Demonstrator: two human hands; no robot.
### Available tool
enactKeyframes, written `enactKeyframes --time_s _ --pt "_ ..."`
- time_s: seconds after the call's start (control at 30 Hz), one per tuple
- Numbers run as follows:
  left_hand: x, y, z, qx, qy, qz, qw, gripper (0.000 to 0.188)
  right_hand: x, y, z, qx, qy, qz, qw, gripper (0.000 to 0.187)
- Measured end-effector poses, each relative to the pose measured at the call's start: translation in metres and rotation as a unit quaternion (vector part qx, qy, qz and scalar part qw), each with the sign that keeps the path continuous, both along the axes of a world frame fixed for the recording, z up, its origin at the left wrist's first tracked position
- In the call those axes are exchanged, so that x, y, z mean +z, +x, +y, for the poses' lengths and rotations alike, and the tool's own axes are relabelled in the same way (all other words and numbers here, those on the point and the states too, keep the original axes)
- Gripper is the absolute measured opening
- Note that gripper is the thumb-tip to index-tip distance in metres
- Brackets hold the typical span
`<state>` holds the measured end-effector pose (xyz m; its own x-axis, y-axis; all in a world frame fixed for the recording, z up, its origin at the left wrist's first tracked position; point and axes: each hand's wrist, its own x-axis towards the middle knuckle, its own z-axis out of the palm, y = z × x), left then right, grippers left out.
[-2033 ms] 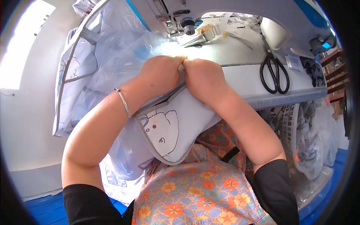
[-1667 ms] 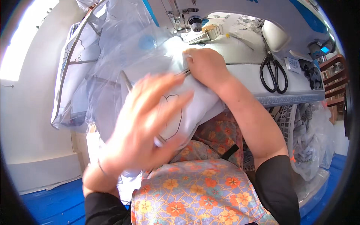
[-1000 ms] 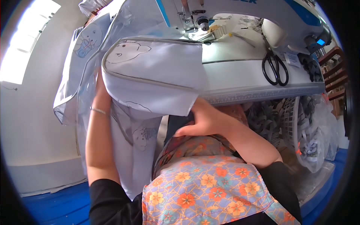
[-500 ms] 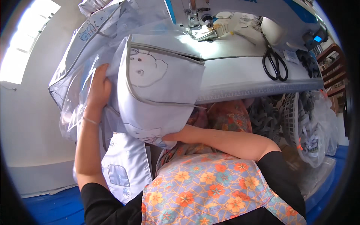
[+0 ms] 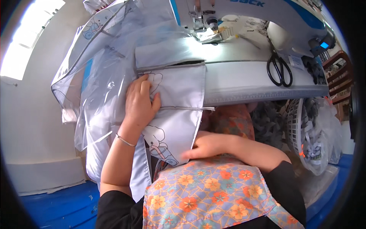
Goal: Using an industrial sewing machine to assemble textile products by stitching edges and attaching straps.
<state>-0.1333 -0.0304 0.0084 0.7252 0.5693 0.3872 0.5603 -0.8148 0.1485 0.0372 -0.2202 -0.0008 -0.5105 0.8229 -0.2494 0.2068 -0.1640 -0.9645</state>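
A white fabric piece [image 5: 179,86] with grey piping and printed cartoon animals lies over the front edge of the sewing table, its lower flap hanging toward my lap. My left hand [image 5: 141,101] rests on its left part, fingers laid over the print and thumb apart. At the flap's lower right edge is my right hand [image 5: 206,145], thumb against the cloth and the other fingers mostly hidden. Beyond the fabric stands the sewing machine [image 5: 244,11], its lamp lit over the needle area.
Clear plastic sheeting [image 5: 108,84] and more white fabric heap up at the left. Black scissors [image 5: 279,70] lie on the table [image 5: 244,76], right of the fabric. Below, a white plastic basket [image 5: 293,118] holds grey strips. A floral apron [image 5: 213,187] covers my lap.
My left hand has moved right, from the plastic sheeting onto the printed fabric. The fabric has been laid flatter, and its lower flap now shows its print. My right hand stays near the lower edge.
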Motion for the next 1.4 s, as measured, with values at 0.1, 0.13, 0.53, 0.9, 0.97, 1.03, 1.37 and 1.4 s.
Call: enactKeyframes --time_s 0.1,0.13,0.53,0.9,0.97,1.03,1.37,1.4 --pt "-0.003 -0.004 0.000 0.001 -0.011 -0.034 0.999 0.026 0.049 0.053 0.009 -0.039 0.097 -0.231 0.967 0.039" --pt "0.002 -0.001 -0.003 -0.002 -0.016 -0.040 0.999 0.026 0.053 0.055 0.020 -0.150 0.182 -0.215 0.948 0.038" --pt "0.078 -0.073 0.052 0.103 0.140 0.018 0.985 0.016 -0.022 0.018 0.112 -0.246 0.441 -0.392 0.769 0.055" --pt "0.128 -0.025 -0.108 -0.287 -0.170 0.475 0.814 0.021 -0.033 0.022 0.104 -0.291 0.503 -0.343 0.738 0.048" --pt "0.101 -0.034 -0.109 -0.253 -0.159 0.496 0.815 0.024 -0.028 0.028 0.080 -0.285 0.470 -0.272 0.790 0.049" --pt "0.093 -0.035 -0.110 -0.253 -0.159 0.504 0.810 0.023 -0.021 0.033 0.059 -0.290 0.461 -0.188 0.817 0.050" --pt "0.090 0.135 -0.007 -0.090 -0.214 0.098 0.968 0.035 -0.011 0.018 0.065 -0.337 0.212 -0.174 0.900 0.029" --pt "0.077 0.142 -0.001 -0.037 -0.153 0.199 0.967 0.032 -0.016 0.019 0.060 -0.353 0.126 -0.062 0.925 0.030"
